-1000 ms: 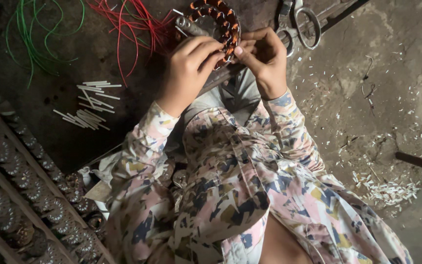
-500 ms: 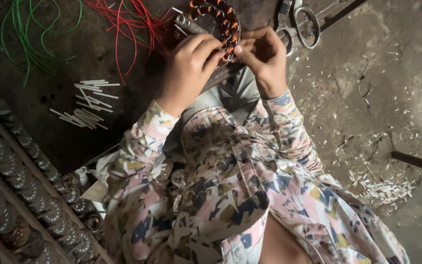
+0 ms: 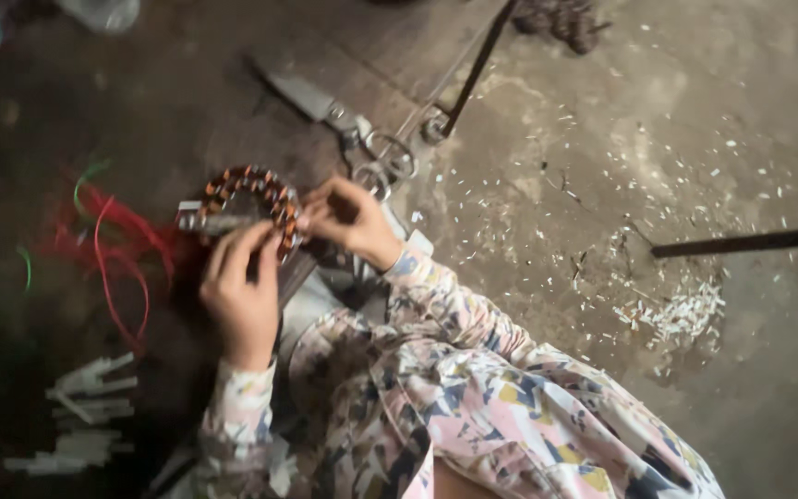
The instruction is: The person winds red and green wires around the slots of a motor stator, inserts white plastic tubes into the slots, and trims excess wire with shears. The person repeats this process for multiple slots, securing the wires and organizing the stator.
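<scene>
Head view: hands (image 3: 244, 298) seemingly on stator ring (image 3: 249, 205)

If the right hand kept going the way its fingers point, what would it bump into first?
The right hand points left at the round copper-wound ring. Its fingertips seem already at the ring's edge, though blur hides the exact contact.

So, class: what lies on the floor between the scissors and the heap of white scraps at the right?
In the head view, only bare concrete sprinkled with small white chips lies between the scissors and the white scrap heap; nothing larger shows.
</scene>
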